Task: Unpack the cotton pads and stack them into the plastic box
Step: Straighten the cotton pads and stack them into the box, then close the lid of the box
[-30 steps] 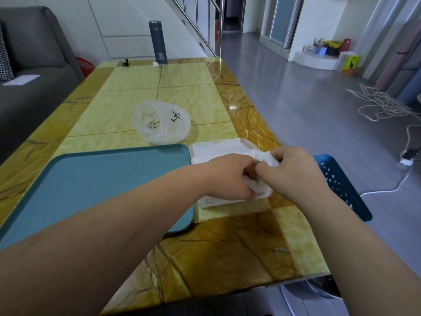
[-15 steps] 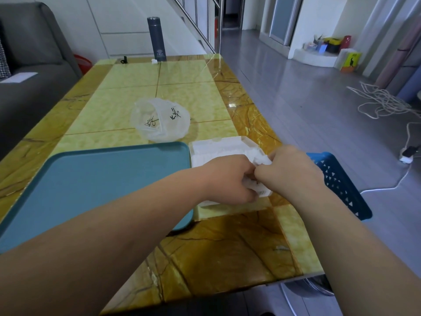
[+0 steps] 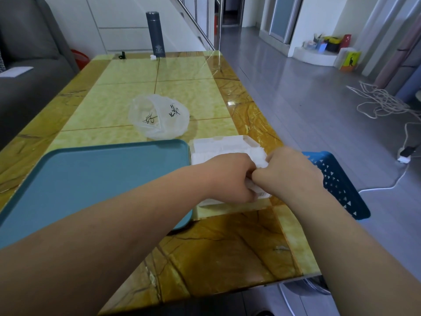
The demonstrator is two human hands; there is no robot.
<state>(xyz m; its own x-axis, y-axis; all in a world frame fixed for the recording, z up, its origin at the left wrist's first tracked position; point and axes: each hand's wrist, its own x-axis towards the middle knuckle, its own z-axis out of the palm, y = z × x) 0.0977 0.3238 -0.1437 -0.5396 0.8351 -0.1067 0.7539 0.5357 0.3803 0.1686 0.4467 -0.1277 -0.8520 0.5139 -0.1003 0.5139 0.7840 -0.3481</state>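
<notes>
A white plastic box (image 3: 218,144) lies open on the table, right of a teal tray. Both my hands meet above its near half. My left hand (image 3: 230,176) and my right hand (image 3: 289,172) are both curled around a bunch of white cotton pads (image 3: 258,157), which shows between and above the knuckles. How many pads there are is hidden by the fingers. A crumpled clear plastic bag (image 3: 159,116) with black print lies farther back on the table.
The teal tray (image 3: 91,179) fills the table's near left. A blue perforated basket (image 3: 337,183) sits beyond the table's right edge. A dark flask (image 3: 156,34) stands at the far end. A grey sofa (image 3: 27,65) is on the left, and cables lie on the floor at right.
My hands stay together over the box, and the pads between them have shifted slightly. The view has tilted down a little.
</notes>
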